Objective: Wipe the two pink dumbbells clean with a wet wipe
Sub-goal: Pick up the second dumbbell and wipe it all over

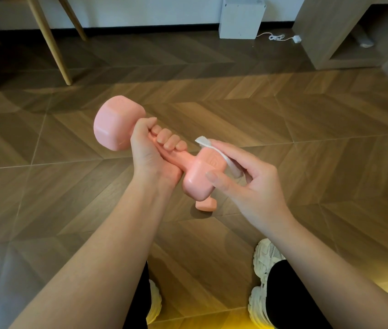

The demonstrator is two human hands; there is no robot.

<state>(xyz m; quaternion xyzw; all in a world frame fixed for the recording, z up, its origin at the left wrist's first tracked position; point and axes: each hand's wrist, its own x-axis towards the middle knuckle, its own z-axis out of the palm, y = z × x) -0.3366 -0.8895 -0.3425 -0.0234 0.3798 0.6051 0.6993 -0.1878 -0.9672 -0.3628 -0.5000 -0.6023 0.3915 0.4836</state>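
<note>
The person wears black trousers [290, 298] and chunky white trainers [265, 257], forearms [107, 245] bare.

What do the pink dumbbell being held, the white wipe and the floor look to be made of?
Pink faceted-head dumbbell: probably a matte vinyl or plastic coating, going by its even colour and moulded marking; core unseen. White wet wipe: thin, limp nonwoven-looking sheet, bending over the head. Brown chevron floor: wood grain, satin; wood or laminate, unclear.

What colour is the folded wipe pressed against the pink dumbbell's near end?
White; the small folded wet wipe shows best in the head view.
</note>
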